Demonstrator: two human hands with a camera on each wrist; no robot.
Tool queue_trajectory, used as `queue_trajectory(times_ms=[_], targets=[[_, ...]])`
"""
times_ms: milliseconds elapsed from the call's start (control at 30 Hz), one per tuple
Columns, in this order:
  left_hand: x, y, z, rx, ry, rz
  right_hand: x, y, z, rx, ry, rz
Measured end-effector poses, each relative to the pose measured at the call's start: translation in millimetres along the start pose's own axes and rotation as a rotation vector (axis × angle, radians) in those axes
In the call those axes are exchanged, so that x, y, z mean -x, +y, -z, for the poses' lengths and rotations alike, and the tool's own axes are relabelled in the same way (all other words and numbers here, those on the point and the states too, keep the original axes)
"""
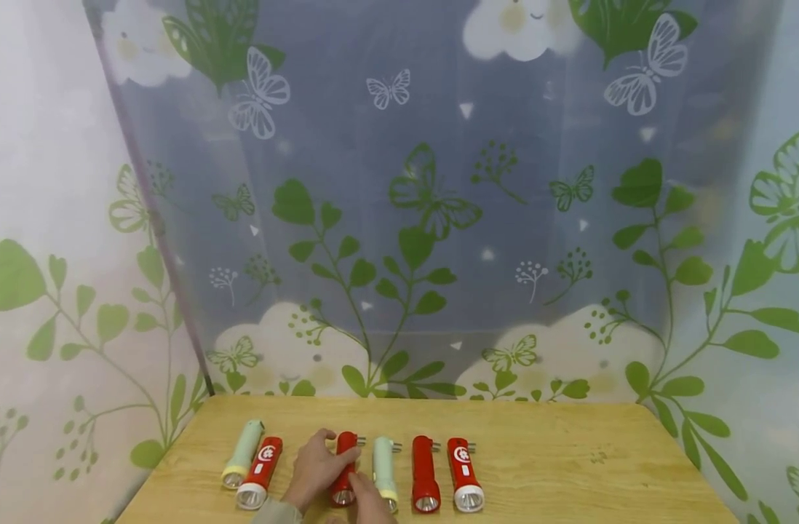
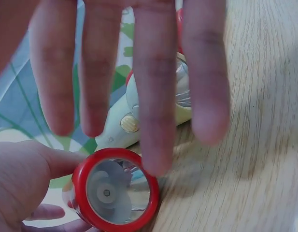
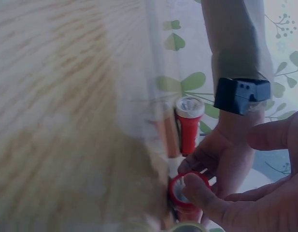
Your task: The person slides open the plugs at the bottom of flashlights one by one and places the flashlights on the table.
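A red flashlight (image 1: pixel 344 477) lies on the wooden table with its lens toward me. My left hand (image 1: pixel 317 466) grips its body, the thumb over the top and the fingers along the far side. From the right, my right hand (image 1: pixel 372 503) reaches in with fairly straight fingers, and one fingertip is at the rim of the flashlight's head. In the left wrist view, the red rim (image 2: pixel 152 203) and clear lens face the camera, below the right hand's extended fingers (image 2: pixel 156 96). Close beside it on the right lies a pale green flashlight (image 1: pixel 383 458), partly hidden by the right hand.
Left of my hands lie another pale green flashlight (image 1: pixel 245 451) and a red one with a white head (image 1: pixel 262 466), touching or nearly so. To the right lie a red flashlight (image 1: pixel 424 466) and a white-headed red one (image 1: pixel 463 484). A leaf-patterned curtain (image 1: pixel 347 327) hangs behind the table (image 1: pixel 557 451).
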State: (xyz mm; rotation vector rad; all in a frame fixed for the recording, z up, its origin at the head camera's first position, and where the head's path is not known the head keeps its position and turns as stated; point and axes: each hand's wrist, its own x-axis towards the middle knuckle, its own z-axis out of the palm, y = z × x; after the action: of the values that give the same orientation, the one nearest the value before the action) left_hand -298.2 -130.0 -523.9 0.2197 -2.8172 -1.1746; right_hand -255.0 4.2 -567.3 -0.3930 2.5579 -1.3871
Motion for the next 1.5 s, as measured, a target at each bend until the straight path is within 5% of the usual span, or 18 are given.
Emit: queue_trajectory(times_ms=[267,633,1067,1500], targets=[[-0.4,4.7,6.9,-0.008,0.040,-0.063,40,-62,52,-0.156,0.031,-0.010],[-5.4,8.1,34.2,-0.165,0.111,-0.176,61,-84,95,-0.241,0.088,0.085],[-2.7,-12.0,77.2,-0.226,0.111,-0.184,72,-72,103,-0.174,0.080,0.086],[-5.0,-33.9,98.5,-0.293,0.122,-0.080,75,-53,101,-0.161,0.055,0.043]])
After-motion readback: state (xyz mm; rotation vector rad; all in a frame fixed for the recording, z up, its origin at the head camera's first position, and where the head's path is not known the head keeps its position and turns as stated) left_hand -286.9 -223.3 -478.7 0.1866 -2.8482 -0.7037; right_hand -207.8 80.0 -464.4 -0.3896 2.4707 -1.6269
